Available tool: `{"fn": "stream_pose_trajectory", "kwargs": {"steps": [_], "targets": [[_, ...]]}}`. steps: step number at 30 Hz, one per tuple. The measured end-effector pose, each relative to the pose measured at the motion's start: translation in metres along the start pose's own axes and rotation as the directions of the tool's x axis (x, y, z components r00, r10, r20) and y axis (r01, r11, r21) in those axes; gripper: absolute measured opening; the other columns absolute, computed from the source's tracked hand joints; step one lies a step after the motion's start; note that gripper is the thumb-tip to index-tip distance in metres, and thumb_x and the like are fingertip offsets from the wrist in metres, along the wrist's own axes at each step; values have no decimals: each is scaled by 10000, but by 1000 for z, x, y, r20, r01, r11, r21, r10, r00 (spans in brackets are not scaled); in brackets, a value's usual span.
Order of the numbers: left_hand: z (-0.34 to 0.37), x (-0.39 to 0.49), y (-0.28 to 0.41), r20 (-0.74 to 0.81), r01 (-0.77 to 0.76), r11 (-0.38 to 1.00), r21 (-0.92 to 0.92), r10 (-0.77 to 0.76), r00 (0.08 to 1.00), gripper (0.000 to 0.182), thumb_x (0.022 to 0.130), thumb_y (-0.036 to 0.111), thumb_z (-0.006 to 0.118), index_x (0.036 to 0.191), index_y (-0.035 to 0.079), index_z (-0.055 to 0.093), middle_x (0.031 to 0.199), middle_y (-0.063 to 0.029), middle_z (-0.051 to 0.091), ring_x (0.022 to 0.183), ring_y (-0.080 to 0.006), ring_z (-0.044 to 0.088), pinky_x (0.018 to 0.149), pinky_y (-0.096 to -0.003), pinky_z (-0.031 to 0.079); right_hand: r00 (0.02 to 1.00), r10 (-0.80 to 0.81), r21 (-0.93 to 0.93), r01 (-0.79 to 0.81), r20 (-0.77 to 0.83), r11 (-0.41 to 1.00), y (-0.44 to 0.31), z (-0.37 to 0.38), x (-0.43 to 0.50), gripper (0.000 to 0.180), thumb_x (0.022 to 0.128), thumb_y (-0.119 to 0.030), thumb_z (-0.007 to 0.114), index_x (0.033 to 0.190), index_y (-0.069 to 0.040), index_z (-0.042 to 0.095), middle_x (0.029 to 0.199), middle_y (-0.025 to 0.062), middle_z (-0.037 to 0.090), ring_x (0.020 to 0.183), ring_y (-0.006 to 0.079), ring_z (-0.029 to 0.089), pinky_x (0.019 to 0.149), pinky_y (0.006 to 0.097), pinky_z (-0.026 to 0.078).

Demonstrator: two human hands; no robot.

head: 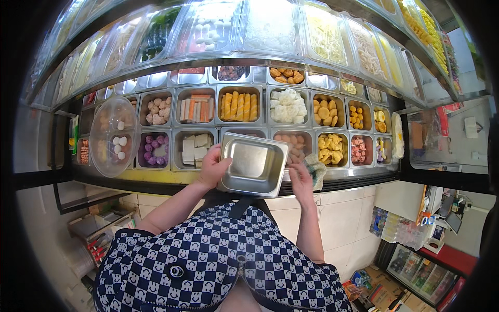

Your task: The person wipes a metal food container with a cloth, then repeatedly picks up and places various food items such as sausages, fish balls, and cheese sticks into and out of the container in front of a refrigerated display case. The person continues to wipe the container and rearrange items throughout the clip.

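Observation:
My left hand (213,165) grips the left rim of a rectangular stainless steel food pan (251,162), its thumb over the edge. The pan is tilted towards me, its inside bare and shiny, above the front edge of a chilled food counter. At the pan's right side is my right hand (301,177), blurred, with its fingers bent. A pale cloth with a green patch (316,171) lies against that hand; whether the fingers hold it cannot be made out. The raised pan partly hides the front-row pans behind it, including one of pinkish-brown pieces (298,142).
Steel pans of white slabs (195,148), purple balls (156,150) and yellow pieces (330,150) line the counter. A clear oval lid (114,136) covers pans at left. Overhead runs a shelf of clear trays (273,31). Behind at right stand a glass-fronted fridge (421,273) and cardboard boxes (384,294).

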State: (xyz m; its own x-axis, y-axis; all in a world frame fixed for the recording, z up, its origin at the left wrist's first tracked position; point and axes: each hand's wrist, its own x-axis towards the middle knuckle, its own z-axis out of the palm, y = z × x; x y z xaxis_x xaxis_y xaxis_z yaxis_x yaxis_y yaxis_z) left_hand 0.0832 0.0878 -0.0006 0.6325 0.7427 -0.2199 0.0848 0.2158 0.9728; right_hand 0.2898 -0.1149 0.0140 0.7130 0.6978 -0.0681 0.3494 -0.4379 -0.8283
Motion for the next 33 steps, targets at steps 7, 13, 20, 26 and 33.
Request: {"fn": "stream_pose_trajectory", "kwargs": {"steps": [7,13,20,26,33], "targets": [[-21,-15,-2,-147,68,995,70,-58,987,176,706,84,620,859,5,653,1166,-138,533,1114,-217,478,915,-300,377,988,78,-613,-146,-136,777,102,-21,-14,318,816,-291,559,1062,-94,600,1150,151,548,1056,340,505,857,441,421],[-26,-27,-12,-211,10,998,57,2,978,172,728,-37,545,883,1,611,925,-6,591,698,-64,534,625,-204,433,930,-354,-640,210,-104,739,59,9,-37,184,779,-223,617,874,-66,615,912,116,606,831,374,556,764,435,458],[-39,-50,19,-103,-59,989,137,74,992,198,699,-6,557,882,-24,628,1150,-115,511,1035,-198,498,881,-289,398,922,228,230,-159,-314,960,-41,12,-57,227,864,-180,559,769,24,589,692,128,565,651,204,544,644,299,441],[-44,-67,45,-50,-213,967,138,221,974,184,670,54,587,840,32,657,1130,-147,533,1115,-259,476,933,-331,392,773,-562,-683,241,-294,689,-163,71,-80,232,738,-262,716,787,-66,601,871,101,579,679,269,534,596,349,458],[-44,-84,47,56,-343,916,210,339,939,203,656,55,575,846,30,643,1210,-178,481,1156,-294,454,941,-360,397,935,-302,-690,95,-185,717,-116,151,-71,145,693,-144,612,824,-82,603,922,131,559,793,325,562,654,433,471]]}}
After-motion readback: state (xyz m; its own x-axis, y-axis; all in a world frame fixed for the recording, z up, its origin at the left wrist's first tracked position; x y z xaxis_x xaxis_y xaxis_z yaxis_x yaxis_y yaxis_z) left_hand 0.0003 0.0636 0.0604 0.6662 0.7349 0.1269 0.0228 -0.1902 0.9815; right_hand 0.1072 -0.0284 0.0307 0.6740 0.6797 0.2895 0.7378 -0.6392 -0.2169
